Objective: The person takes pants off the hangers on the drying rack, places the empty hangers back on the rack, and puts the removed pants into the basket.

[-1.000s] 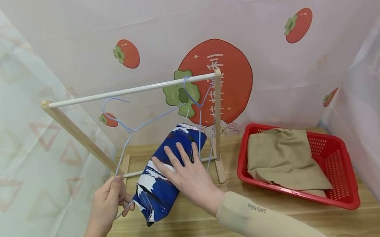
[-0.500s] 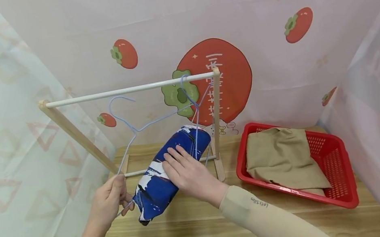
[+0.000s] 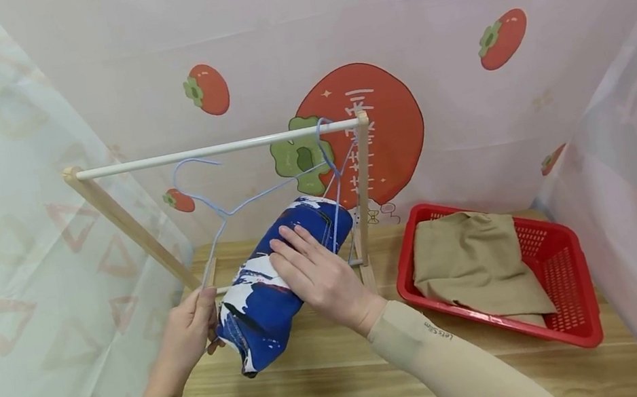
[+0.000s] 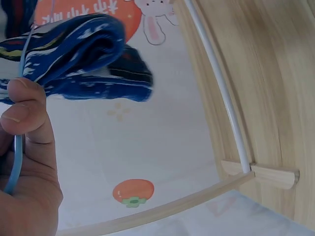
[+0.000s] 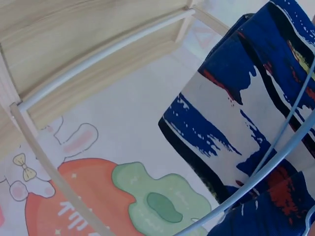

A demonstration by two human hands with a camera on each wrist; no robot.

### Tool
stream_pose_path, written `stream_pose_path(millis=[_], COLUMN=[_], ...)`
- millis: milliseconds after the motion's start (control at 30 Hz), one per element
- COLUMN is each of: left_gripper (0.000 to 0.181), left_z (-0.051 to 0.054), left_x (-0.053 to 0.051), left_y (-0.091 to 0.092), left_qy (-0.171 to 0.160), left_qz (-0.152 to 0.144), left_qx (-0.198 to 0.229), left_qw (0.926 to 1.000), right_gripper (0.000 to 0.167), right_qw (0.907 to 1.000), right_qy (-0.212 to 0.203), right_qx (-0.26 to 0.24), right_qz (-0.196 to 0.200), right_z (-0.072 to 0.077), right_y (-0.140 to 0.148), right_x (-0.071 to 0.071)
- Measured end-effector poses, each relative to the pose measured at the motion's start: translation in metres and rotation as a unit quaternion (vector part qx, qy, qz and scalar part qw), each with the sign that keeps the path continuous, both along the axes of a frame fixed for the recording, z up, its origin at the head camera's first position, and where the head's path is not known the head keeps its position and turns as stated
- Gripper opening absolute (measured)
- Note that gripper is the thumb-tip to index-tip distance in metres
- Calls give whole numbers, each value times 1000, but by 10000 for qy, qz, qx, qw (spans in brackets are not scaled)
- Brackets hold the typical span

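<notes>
My left hand (image 3: 192, 324) pinches one side of a blue wire hanger (image 3: 225, 214), whose hook is in front of the rack's top rod without being hooked on it. A blue and white patterned folded garment (image 3: 262, 320) lies slanted across this hanger. On top of the garment rests my right hand (image 3: 324, 280), its fingers straight and together; the thumb is hidden. In the left wrist view, the hanger wire (image 4: 15, 164) passes through the curled fingers of the left hand (image 4: 37, 167). Folds of the garment (image 5: 216, 132) fill the right side of the right wrist view.
A wooden rack (image 3: 127, 220) with a white top rod (image 3: 212, 150) stands at the back. Another blue hanger (image 3: 328, 149) hangs near its right end, with wire passing in front of the garment. To the right, a red basket (image 3: 573, 287) holds folded khaki cloth (image 3: 470, 265).
My right hand's spread fingers have come together on the garment. The left hand has shifted slightly, and the garment has tilted. The hanging hanger has slid a little to the right.
</notes>
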State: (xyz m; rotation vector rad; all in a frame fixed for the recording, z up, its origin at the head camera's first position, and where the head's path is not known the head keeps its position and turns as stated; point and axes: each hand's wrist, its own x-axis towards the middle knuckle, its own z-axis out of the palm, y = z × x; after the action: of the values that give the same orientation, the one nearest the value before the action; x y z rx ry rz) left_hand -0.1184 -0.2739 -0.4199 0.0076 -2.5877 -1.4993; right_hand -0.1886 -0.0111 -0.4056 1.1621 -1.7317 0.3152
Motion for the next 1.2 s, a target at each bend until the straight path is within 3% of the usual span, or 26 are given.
stream_pose_path(millis=[300,500,700,800,967,1200], left_gripper=[40,38,39,43,40,40], left_z=[-12,-12,-27,-35,-37,-31], left_x=[-7,-9,-10,-8,-5,-12], left_y=[-7,-4,-9,-17,-21,-21], left_qy=[132,124,-141,-193,349,1218], left_qz=[75,192,337,327,250,278], left_qx=[-390,-1063,-884,-738,-1011,-1138], left_qw=[9991,9941,9954,9965,9939,9856], right_gripper=[29,29,31,34,31,27], right_qw=[9993,9979,9940,9934,9945,9922], right_qy=[35,200,30,38,371,591], right_qx=[-228,-496,-947,-931,-613,-584], right_qz=[287,361,552,675,760,928], right_z=[9,14,23,29,34,40], right_y=[3,4,5,5,6,10], right_x=[1,1,0,2,8,17])
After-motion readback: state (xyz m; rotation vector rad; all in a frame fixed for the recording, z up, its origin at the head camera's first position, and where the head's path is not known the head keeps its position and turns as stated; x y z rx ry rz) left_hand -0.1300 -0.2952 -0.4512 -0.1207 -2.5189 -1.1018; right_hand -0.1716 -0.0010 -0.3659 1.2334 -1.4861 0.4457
